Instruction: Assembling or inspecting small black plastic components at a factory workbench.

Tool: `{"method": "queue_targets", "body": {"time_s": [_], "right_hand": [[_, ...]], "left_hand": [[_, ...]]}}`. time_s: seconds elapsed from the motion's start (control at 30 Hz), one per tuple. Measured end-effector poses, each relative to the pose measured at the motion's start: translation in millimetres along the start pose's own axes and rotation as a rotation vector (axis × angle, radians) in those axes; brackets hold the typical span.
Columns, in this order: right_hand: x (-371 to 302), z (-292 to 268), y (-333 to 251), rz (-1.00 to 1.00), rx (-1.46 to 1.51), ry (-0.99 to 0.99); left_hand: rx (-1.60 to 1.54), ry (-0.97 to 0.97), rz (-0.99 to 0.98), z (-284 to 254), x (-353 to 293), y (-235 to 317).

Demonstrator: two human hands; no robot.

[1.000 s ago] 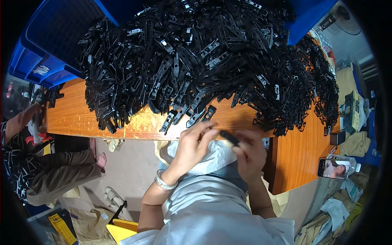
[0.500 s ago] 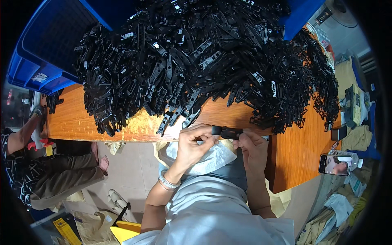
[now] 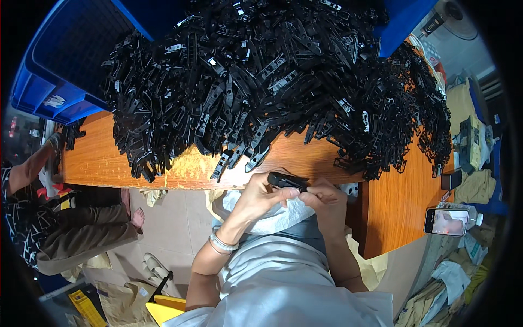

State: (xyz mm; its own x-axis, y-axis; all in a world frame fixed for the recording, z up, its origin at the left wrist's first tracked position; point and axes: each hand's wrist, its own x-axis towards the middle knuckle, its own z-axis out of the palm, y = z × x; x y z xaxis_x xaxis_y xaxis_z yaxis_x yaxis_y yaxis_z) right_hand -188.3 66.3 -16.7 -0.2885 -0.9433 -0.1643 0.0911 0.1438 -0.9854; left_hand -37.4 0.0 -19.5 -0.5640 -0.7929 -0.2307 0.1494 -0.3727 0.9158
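Observation:
Just off the table's near edge, a long black plastic clip-like part (image 3: 287,181) is held in front of my body. My left hand (image 3: 260,195) is closed on its left end, with the thumb along the near side. Beside its right end, my right hand (image 3: 327,197) is in a pinch, fingertips close to my left thumb; whatever lies between these fingers is hidden. A big heap of similar black plastic parts (image 3: 250,82) covers the far side of the table, and a few of them lie loose close to my left hand.
The wooden table (image 3: 98,155) has an extension (image 3: 395,210) at right, with a phone (image 3: 448,221) at its edge. Blue crates (image 3: 60,101) flank the heap. At left, another person's arm (image 3: 30,171) reaches the table. A white bag (image 3: 278,218) lies over my lap.
The black part has shifted left and tilted in my left hand. My right fingers have moved left and down, off its right end, into a pinch near my left thumb.

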Motion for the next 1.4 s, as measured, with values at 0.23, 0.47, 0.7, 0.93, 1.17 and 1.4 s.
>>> {"method": "queue_targets", "body": {"time_s": [0.23,0.47,0.7,0.93,1.17,1.4], "right_hand": [[-2,10,-2,0.108,0.281,-0.038],[-1,14,-10,-0.107,0.146,-0.067],[5,-5,6,0.059,0.378,0.020],[0,-1,13,0.092,0.303,-0.043],[5,0,9,0.122,0.294,-0.002],[18,1,0,0.005,0.383,-0.089]], "left_hand": [[0.024,-0.055,0.131,0,-4,7],[0.156,-0.256,0.160,-11,2,26],[1.273,0.282,0.905,-35,70,117],[1.789,0.562,0.881,-88,123,152],[1.133,0.501,0.855,-62,89,134],[-0.038,0.082,0.406,-46,25,63]]}}
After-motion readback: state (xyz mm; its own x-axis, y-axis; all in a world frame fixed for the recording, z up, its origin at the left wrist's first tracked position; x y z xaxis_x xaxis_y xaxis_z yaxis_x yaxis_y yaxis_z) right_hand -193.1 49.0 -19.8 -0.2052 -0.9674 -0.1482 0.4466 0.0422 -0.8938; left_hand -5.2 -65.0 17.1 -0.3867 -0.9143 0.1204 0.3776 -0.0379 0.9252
